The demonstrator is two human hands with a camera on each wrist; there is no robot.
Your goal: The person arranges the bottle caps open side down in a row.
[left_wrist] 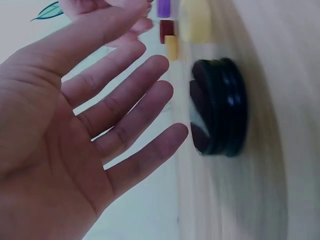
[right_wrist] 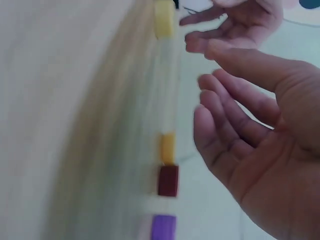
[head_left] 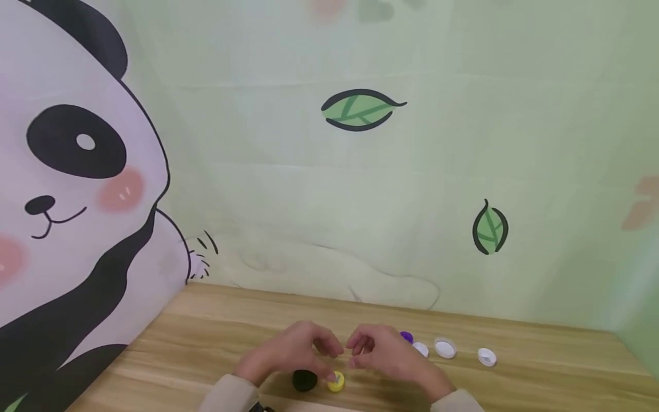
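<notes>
1. Left hand [head_left: 301,350]: empty, fingers loosely extended, palm turned inward. You hold it just above the tabletop [head_left: 206,332].
2. Right hand [head_left: 383,349]: empty, fingers lightly bent, facing the other; fingertips near but apart. The mirrored pose seems to leave both your hands unloaded and free for small items.
3. Yellow cap [head_left: 337,383]: on the tabletop, nearest your left thumb, which overlaps its edge in the head view; contact cannot be confirmed. Its place probably suits an easy reach.
4. Black disc [head_left: 305,380]: lying flat, just left of the yellow cap, near your left hand. Its broad base likely keeps it steady.
5. Orange piece [right_wrist: 168,148] and dark red piece [right_wrist: 168,181]: side by side; probably screened by your right hand in the head view.
6. Purple cap [head_left: 407,337]: beyond your right hand.
7. Nearest white cap [head_left: 421,349], middle white cap [head_left: 445,348], far white cap [head_left: 487,357]: strung out rightward, the spacing likely making single pickup easier.
</notes>
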